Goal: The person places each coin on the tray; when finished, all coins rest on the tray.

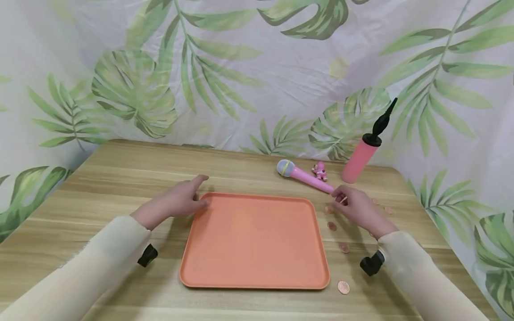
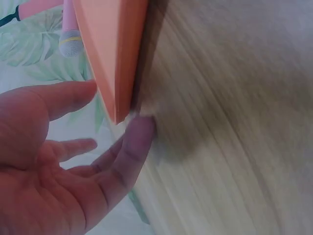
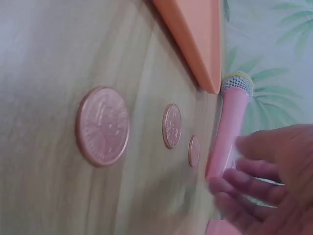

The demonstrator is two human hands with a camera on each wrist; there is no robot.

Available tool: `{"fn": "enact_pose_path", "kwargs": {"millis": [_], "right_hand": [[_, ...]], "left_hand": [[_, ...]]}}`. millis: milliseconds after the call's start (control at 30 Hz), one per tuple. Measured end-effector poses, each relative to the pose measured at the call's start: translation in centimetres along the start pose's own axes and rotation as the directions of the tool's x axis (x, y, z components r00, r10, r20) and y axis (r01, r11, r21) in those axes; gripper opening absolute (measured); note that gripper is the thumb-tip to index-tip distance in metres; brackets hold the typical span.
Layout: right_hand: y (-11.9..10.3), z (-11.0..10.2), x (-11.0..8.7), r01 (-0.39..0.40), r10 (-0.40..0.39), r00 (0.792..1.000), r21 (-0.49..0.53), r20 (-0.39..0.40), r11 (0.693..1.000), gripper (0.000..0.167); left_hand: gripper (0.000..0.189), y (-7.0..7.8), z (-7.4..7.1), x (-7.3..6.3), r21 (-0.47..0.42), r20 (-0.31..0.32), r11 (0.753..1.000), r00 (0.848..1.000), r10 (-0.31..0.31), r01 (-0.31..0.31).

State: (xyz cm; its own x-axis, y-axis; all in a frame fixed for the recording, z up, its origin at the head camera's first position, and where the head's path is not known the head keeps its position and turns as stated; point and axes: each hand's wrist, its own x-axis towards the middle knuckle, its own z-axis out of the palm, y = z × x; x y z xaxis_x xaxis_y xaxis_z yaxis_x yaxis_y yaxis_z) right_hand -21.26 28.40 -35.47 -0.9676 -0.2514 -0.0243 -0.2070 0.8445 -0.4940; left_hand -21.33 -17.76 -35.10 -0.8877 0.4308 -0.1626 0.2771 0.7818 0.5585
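Note:
An orange tray (image 1: 257, 240) lies flat on the wooden table. At its far left corner is my left hand (image 1: 182, 198), thumb and fingers spread; in the left wrist view they stand either side of the corner, gripping nothing. My right hand (image 1: 355, 207) is beside the handle end of a pink toy microphone (image 1: 309, 178) with a grey mesh head. Its fingers are loosely bent, with nothing visible between them in the right wrist view; whether they touch the handle I cannot tell. Copper-coloured coins (image 1: 344, 248) lie around that hand and along the tray's right side.
Behind the microphone sits a small pink toy figure (image 1: 319, 171). A pink hand pump (image 1: 359, 158) with a black top stands at the table's back right. Leaf-patterned cloth (image 1: 225, 89) hangs behind the table (image 1: 132, 169).

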Motion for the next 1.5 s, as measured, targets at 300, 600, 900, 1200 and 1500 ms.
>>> {"fn": "enact_pose_path", "kwargs": {"millis": [300, 600, 900, 1200, 1500], "right_hand": [[1.0, 0.7, 0.3, -0.042, 0.026, 0.987, 0.100, 0.156, 0.994, 0.024], [2.0, 1.7, 0.6, -0.002, -0.013, 0.992, 0.118, 0.128, 0.993, 0.019], [1.9, 1.8, 0.3, 0.009, -0.015, 0.997, 0.076, 0.082, 0.997, 0.020], [1.5, 1.8, 0.1, 0.068, -0.070, 0.997, 0.055, 0.030, 0.996, 0.017], [1.4, 2.0, 0.4, 0.038, -0.050, 0.997, 0.200, 0.054, 0.979, 0.015]], "left_hand": [[0.072, -0.1, 0.5, -0.3, -0.152, 0.118, 0.986, 0.992, -0.054, 0.071], [0.063, -0.6, 1.2, -0.7, -0.234, 0.132, 0.970, 0.991, -0.037, 0.067], [0.059, -1.0, 1.1, -0.3, -0.290, 0.157, 0.956, 0.988, -0.007, 0.053], [0.061, -1.5, 0.9, -0.1, -0.301, 0.158, 0.952, 0.987, -0.013, 0.061], [0.062, -1.4, 1.1, -0.1, -0.292, 0.145, 0.956, 0.989, 0.014, 0.029]]}}
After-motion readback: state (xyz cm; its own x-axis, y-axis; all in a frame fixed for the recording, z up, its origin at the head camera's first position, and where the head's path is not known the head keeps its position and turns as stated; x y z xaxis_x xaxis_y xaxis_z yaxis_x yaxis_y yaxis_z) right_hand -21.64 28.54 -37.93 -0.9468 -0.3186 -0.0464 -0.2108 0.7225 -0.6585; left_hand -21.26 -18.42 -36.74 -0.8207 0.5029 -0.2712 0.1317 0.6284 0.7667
